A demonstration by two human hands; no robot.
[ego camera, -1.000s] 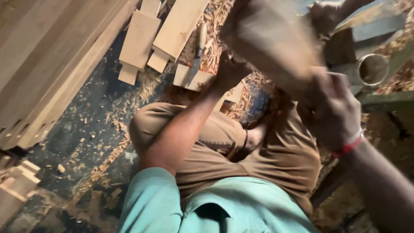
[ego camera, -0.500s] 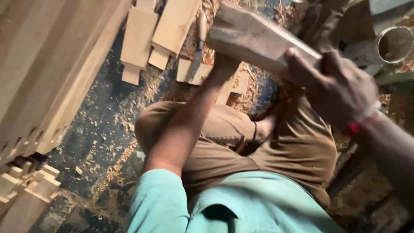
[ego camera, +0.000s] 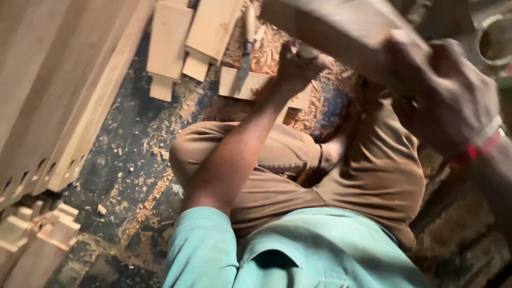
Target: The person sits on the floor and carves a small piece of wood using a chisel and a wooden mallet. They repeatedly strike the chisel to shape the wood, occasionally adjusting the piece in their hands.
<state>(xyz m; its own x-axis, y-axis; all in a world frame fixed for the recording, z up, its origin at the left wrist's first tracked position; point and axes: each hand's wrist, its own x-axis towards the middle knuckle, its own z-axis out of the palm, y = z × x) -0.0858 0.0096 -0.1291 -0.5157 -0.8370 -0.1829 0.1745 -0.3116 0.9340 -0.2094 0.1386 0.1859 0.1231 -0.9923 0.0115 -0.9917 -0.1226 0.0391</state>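
While the seated person holds a long wooden plank (ego camera: 341, 32) raised above the lap, the right hand (ego camera: 453, 101) is wrapped around its near end and the left hand (ego camera: 296, 64) is closed under its middle. Progress, as judged: tenoned wood pieces (ego camera: 170, 42) lie cut on the floor beside a chisel (ego camera: 246, 48); this plank looks unworked. Stacked boards (ego camera: 58, 85) hem the left; shavings-strewn floor (ego camera: 128, 160) lies open between.

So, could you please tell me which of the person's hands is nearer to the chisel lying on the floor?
Left. The left hand is just beside the chisel, to its right in the picture. The right hand grips the wooden board, farther off toward the right edge.
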